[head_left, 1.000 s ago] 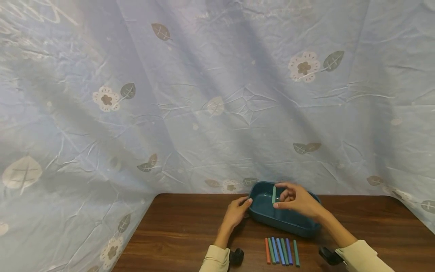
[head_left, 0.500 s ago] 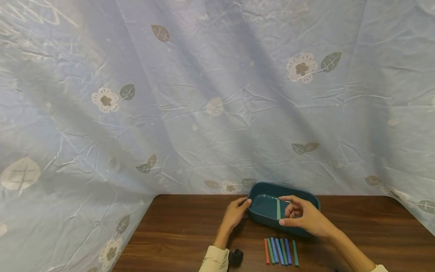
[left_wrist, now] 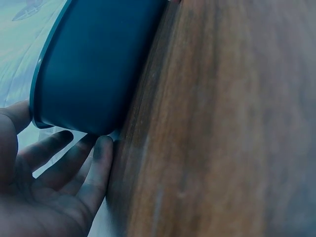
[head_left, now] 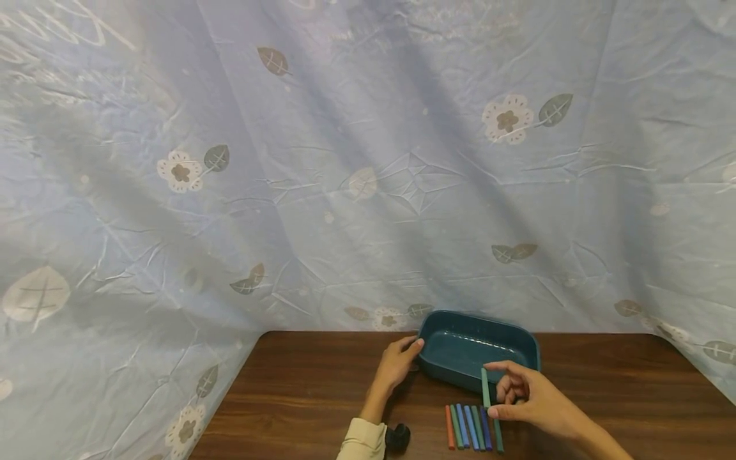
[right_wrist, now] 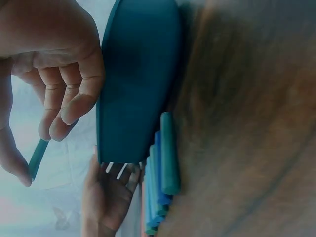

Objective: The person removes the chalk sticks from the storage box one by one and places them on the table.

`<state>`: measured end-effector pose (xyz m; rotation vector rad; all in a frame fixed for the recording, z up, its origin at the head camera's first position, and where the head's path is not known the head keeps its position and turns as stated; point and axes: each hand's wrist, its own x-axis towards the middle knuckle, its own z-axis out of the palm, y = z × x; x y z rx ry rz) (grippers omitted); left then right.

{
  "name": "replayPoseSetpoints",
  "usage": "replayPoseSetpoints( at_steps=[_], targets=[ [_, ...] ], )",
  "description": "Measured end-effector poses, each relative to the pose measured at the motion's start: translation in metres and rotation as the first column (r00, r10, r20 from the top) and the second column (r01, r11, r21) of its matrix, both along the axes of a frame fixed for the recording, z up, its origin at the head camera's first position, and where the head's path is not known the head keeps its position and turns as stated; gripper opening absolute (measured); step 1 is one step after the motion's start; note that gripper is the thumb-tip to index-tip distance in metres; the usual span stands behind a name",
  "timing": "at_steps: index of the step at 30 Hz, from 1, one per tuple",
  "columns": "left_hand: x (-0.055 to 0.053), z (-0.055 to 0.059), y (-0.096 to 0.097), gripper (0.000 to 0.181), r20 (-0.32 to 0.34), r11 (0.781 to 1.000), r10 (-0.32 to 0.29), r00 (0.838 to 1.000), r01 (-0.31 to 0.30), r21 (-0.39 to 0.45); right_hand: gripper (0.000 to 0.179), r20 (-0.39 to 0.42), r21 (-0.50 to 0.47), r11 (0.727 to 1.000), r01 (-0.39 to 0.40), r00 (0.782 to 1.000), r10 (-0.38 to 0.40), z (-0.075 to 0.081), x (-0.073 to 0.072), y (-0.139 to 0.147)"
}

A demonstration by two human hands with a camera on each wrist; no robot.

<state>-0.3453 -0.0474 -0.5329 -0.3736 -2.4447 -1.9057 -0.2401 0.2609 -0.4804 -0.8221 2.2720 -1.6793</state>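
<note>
My left hand (head_left: pixel 397 364) holds the left end of a dark teal rectangular dish (head_left: pixel 439 377), its thumb at the rim and the fingertips against the outer wall, as the left wrist view shows. My right hand (head_left: pixel 531 399) pinches a slim green stick (head_left: pixel 485 385) lengthwise, thumb at one end and index finger at the other. This stick is above the front of the dish, raised over the table. Just below lies a row of several similar sticks, among them a red stick (head_left: pixel 450 427), blue ones and a thick-looking green stick (right_wrist: pixel 170 153) at the right end.
The brown wooden table (head_left: pixel 310 396) carries the dish near its back edge. A pale curtain (head_left: pixel 322 243) with flowers and leaves hangs right behind. A black wrist device (head_left: pixel 398 438) sits at the left sleeve (head_left: pixel 363 439).
My right hand has drawn back from over the dish toward the row of sticks, bringing the green stick with it. My left hand stays at the dish's left end.
</note>
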Motion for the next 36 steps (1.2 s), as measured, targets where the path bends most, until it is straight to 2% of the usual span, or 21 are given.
replayPoseSetpoints(
  at_steps=[10, 16, 25, 36],
  targets=[
    [-0.001, 0.0, 0.0, 0.051, 0.008, 1.0, 0.003, 1.0, -0.003, 0.006, 0.069, 0.012, 0.023, 0.998, -0.063, 0.998, 0.063, -0.022, 0.006, 0.017],
    [-0.002, 0.001, 0.0, 0.051, 0.006, 1.0, 0.004, 1.0, -0.004, 0.004, 0.072, 0.012, 0.077, 0.995, -0.071, 0.997, 0.07, -0.028, 0.006, 0.023],
    [-0.002, -0.001, 0.0, 0.051, 0.024, 1.0, 0.003, 1.0, -0.003, 0.004, 0.071, 0.098, 0.104, 0.992, -0.078, 0.993, 0.068, -0.038, 0.01, 0.03],
    [-0.003, 0.0, -0.001, 0.05, 0.026, 1.0, 0.004, 1.0, -0.004, -0.016, 0.072, 0.009, 0.197, 0.98, -0.037, 0.999, 0.036, -0.042, 0.012, 0.025]
  ],
)
